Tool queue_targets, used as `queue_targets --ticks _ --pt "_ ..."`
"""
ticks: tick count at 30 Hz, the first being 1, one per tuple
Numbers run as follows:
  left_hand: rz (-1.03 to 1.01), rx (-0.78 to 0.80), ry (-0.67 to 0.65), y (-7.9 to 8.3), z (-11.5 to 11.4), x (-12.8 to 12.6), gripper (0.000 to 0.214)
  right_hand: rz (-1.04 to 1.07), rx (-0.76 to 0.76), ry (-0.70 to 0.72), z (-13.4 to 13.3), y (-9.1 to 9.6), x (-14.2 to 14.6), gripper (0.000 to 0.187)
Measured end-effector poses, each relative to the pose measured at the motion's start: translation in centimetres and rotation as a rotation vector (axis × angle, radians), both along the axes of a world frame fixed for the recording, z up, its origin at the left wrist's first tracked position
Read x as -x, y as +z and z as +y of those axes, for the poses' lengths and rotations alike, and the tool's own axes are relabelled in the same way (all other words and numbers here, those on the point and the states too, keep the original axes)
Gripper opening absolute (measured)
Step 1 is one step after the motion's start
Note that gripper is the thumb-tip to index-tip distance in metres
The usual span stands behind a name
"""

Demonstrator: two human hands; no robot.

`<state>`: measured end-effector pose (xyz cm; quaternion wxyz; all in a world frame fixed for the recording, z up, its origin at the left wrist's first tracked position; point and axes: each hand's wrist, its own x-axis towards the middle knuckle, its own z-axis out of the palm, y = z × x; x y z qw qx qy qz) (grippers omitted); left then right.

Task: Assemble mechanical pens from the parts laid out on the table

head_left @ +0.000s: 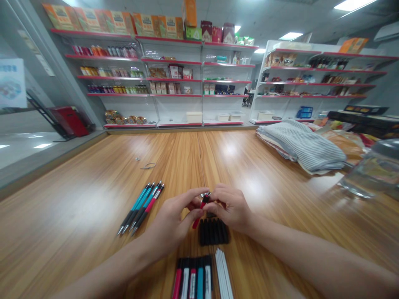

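Both my hands meet over the middle of the wooden table (93, 195). My left hand (174, 220) pinches a red pen barrel (199, 214) that slants down toward me. My right hand (229, 207) is closed on the pen's upper end, where a small silver part (205, 194) shows between the fingertips. Directly under my hands lies a row of black pen grips (213, 231). Nearer to me are several pen barrels (193, 282), red, blue and black, and a bundle of white refills (223, 272). Several assembled pens (141, 207), blue and red, lie to the left.
A rubber band (148, 166) and a small metal piece (137, 158) lie farther back on the left. Folded striped cloth (304, 145) and a clear lidded container (372, 170) sit at the right. Shop shelves (174, 79) with goods line the back wall.
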<state>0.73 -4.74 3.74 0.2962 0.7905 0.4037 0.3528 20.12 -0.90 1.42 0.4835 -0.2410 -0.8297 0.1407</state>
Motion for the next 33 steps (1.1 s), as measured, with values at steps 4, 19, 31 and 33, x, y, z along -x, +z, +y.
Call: queue_targets --ticks 4,19,31,33 --pt "0.06 0.333 -0.016 2.9 0.2 1.2 0.037 0.032 0.172 -0.171 0.7 -0.2 -0.6 0.023" --pt "0.665 0.841 -0.114 3.2 -1.4 4.3 0.026 0.057 0.356 -0.236 1.3 -0.8 -0.9 0.029" --pt "0.582 0.874 -0.186 3.4 -1.3 3.4 0.009 0.037 0.347 -0.253 1.4 -0.8 -0.9 0.032" --pt "0.583 0.878 -0.197 3.5 -1.4 3.3 0.008 0.031 0.345 -0.254 1.4 -0.8 -0.9 0.032"
